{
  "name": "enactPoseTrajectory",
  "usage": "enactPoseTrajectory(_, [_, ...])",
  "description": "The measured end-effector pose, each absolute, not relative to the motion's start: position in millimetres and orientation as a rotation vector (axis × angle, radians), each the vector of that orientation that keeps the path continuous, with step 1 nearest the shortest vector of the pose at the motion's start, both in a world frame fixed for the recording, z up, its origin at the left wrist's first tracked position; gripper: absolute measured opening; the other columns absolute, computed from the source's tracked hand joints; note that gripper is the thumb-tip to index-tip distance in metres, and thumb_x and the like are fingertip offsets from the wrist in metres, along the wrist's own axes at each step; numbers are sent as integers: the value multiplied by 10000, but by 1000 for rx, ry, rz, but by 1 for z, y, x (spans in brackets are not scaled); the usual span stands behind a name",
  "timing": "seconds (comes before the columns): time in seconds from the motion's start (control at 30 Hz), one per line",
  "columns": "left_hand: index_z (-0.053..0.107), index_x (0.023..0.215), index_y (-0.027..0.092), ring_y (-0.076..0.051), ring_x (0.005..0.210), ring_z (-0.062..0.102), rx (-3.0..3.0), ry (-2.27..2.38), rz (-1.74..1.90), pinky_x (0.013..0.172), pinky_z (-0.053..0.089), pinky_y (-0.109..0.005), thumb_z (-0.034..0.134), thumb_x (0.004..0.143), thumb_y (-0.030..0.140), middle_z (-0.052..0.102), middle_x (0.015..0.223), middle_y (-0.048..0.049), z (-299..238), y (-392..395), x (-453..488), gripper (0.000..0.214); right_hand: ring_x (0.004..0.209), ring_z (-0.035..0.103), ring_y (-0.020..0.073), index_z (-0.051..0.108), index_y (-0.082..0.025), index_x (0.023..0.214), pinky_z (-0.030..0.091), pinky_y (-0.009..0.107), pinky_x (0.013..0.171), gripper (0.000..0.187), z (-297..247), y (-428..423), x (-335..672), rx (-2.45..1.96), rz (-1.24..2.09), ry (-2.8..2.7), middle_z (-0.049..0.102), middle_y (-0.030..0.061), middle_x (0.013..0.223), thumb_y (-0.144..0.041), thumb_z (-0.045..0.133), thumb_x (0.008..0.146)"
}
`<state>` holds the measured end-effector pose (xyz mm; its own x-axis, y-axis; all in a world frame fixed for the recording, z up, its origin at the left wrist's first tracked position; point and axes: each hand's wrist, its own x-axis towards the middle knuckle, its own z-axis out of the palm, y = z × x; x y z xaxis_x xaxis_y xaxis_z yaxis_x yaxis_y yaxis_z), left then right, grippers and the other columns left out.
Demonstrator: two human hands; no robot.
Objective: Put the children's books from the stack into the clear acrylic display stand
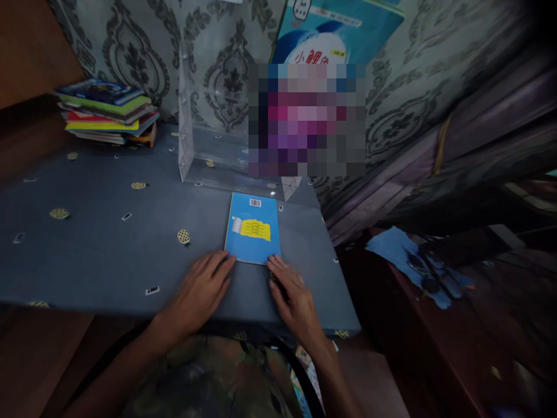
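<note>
A thin blue book (253, 228) with a yellow patch and a barcode lies flat on the grey-blue patterned tablecloth (100, 244). My left hand (201, 291) rests flat on the cloth, fingers stretched out, its fingertips touching the book's near left corner. My right hand (294, 296) also lies flat with fingers spread, its fingertips at the book's near right corner. Neither hand holds anything.
A clear acrylic stand (209, 133) is upright just behind the book. A pile of colourful books (107, 111) sits at the far left. A large blue picture book (335, 29) leans on the patterned wall. The table's right edge drops to a dark floor with blue paper (400, 249).
</note>
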<state>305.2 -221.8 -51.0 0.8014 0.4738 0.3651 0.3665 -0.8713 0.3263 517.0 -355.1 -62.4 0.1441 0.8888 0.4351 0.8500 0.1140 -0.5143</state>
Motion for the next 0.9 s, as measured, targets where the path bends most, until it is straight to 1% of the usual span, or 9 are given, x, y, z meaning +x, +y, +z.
enactPoseTrajectory(0.13, [475,1399,165,-301,1291,520,2802,630,569,1058,480,-490,428,1032,328,527,1420,-148,-51,-214,309,403,1359,532,261,508,-267,1454,498,514,1086,484,-59,-354,519,-1724,110,-1685,613,100,1410,-163,513,982])
enactPoseTrajectory(0.23, [486,1394,156,-317,1322,490,2863,621,504,1078,452,-500,433,1032,402,520,1435,-156,-49,-206,315,440,1366,525,264,523,-258,1446,487,516,1097,460,-57,-353,523,-1746,154,-1701,614,103,1408,-188,496,992])
enactPoseTrajectory(0.4, [513,1382,164,-323,1324,483,2936,658,385,1088,421,-506,446,1028,422,519,1439,-158,-41,-190,326,443,1373,516,272,553,-247,1422,467,524,1114,426,-56,-345,533,-1773,175,-1730,598,109,1427,-240,483,1002])
enactPoseTrajectory(0.53, [514,1385,153,-323,1324,479,3010,626,271,1090,413,-490,455,1026,420,517,1445,-164,-29,-177,334,452,1395,489,277,571,-237,1403,446,535,1128,406,-54,-335,540,-1782,191,-1770,581,113,1445,-284,480,1010])
enactPoseTrajectory(0.6, [511,1388,158,-317,1308,490,3027,596,198,1084,416,-479,446,1032,392,511,1454,-155,-23,-168,337,432,1407,473,278,571,-233,1402,434,541,1137,406,-52,-328,545,-1792,216,-1785,573,114,1454,-298,475,1012])
enactPoseTrajectory(0.7, [476,1425,193,-294,1285,509,3034,549,103,1058,430,-455,383,1043,276,498,1472,-129,-18,-151,341,402,1416,460,283,588,-220,1384,423,545,1145,404,-50,-316,553,-1788,239,-1796,571,121,1454,-324,469,1012])
enactPoseTrajectory(0.83, [384,1499,272,-292,1365,439,3073,484,24,1051,413,-453,336,1008,136,448,1520,-105,-16,-126,347,512,1417,458,286,610,-197,1358,395,550,1166,410,-50,-296,567,-1754,272,-1791,575,128,1449,-359,464,1010])
enactPoseTrajectory(0.9, [392,1490,273,-298,1373,436,3115,467,-21,1047,409,-459,345,990,101,457,1506,-112,-13,-118,351,531,1415,461,284,616,-202,1353,385,548,1173,416,-49,-284,575,-1730,299,-1783,576,122,1449,-378,461,1010])
